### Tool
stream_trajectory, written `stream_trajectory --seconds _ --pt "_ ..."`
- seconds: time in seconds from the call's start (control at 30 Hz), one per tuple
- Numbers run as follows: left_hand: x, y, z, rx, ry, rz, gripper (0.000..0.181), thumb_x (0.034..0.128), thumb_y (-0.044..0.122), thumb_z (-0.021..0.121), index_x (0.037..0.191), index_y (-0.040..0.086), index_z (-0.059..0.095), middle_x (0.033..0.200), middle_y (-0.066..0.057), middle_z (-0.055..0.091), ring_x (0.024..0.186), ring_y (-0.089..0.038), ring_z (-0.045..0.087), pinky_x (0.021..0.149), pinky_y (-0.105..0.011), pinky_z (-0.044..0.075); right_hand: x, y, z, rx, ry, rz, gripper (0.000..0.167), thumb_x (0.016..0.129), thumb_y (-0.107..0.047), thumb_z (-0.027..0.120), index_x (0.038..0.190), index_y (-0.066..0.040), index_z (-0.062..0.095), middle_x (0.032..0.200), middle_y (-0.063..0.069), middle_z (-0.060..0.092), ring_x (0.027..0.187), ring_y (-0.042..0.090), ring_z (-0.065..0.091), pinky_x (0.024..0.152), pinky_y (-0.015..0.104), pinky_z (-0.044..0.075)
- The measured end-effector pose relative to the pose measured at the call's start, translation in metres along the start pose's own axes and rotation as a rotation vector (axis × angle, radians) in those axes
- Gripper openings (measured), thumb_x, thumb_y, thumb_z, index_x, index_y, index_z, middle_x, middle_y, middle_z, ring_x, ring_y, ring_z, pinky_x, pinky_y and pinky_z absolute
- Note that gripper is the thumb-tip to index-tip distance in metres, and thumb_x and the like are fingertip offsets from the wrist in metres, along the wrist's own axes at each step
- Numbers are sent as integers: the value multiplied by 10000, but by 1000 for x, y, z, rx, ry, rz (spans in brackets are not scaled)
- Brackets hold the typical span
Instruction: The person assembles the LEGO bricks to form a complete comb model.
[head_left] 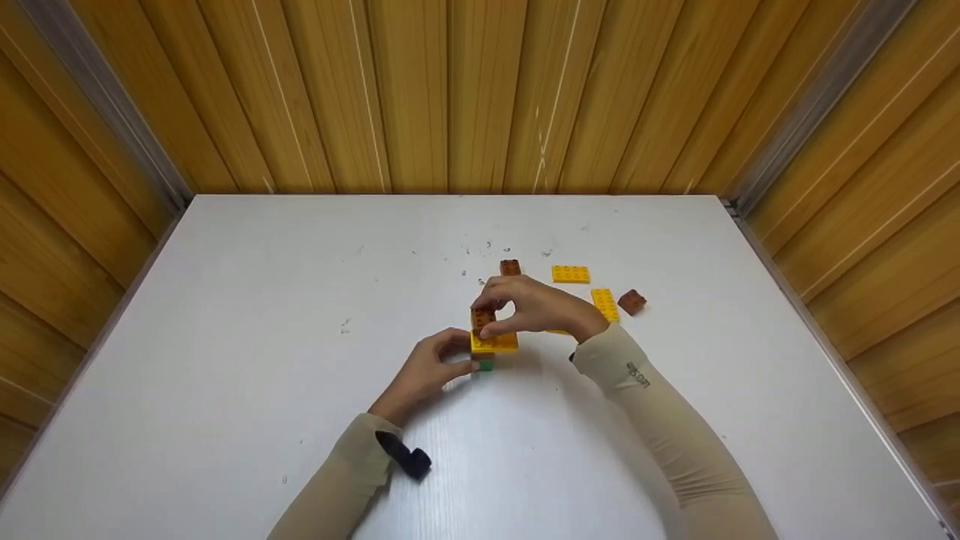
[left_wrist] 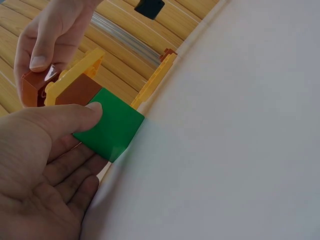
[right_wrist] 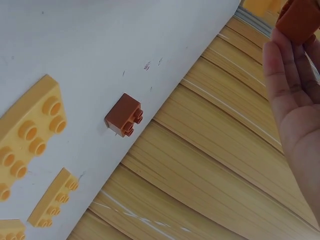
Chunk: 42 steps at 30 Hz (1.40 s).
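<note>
Your left hand [head_left: 427, 367], half curled, gripped the green square plastic brick [left_wrist: 115, 125] | your right hand [head_left: 544, 304], also curled, pinched the studded brown plastic brick [head_left: 484, 319] above the green brick | the brown brick seemed light, stiff, somewhat slippery; its side walls offered best hold.

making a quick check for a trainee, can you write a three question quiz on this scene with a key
1. Which colour of block is under the left hand's thumb: A) blue, B) green, C) white?
2. True or false: the right hand is holding nothing.
3. Fill in: in the stack, the layer directly under the yellow plate is ____.

Key:
1. B, the green block.
2. False; it grips a brown brick.
3. Brown.
</note>
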<state>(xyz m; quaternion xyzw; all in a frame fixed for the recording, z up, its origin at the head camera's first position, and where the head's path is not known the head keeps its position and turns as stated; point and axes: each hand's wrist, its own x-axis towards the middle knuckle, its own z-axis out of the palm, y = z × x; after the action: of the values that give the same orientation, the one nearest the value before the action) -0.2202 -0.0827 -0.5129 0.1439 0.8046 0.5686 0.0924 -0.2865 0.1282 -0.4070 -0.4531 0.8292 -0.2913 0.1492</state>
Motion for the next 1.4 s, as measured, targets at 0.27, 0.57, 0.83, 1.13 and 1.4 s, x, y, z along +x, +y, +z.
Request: stream_trajectory --seconds 0.27,0.57,0.83,1.13,1.4 --pt "0 -3 -1 -15 -5 15 398 846 215 735 1217 142 611 1212 -31 656 1169 -198 595 1065 -421 421 -1 -2 4 -10 -5 -12 347 845 -269 739 1122 -69 676 1062 47 635 982 172 611 910 424 527" --pt "0 -3 0 0 -1 25 401 849 213 732 1218 116 610 1213 -59 655 1192 -227 579 1085 -444 395 -4 1 9 24 -3 -39 295 851 -241 734 1084 -68 680 1018 37 623 974 155 616 913 417 529" --pt "-1 -1 0 13 11 24 400 840 206 740 1211 123 615 1195 -48 663 1180 -221 587 1077 -438 401 -5 2 12 51 0 -42 291 848 -238 736 1079 -71 677 1014 38 622 969 157 617 912 443 527" --pt "-1 -1 1 -15 10 34 404 849 156 729 1227 96 603 1209 -87 656 1180 -249 588 1076 -449 401 -6 -1 13 27 0 -28 290 851 -203 734 1096 -64 667 1036 48 634 966 156 623 894 436 532" --pt "-11 26 -3 -30 -9 44 364 852 47 695 1199 9 594 1191 -165 648 1166 -311 589 1060 -463 417 -6 0 14 28 5 -37 283 848 -178 736 1081 -38 655 1040 70 635 969 182 630 896 437 530"
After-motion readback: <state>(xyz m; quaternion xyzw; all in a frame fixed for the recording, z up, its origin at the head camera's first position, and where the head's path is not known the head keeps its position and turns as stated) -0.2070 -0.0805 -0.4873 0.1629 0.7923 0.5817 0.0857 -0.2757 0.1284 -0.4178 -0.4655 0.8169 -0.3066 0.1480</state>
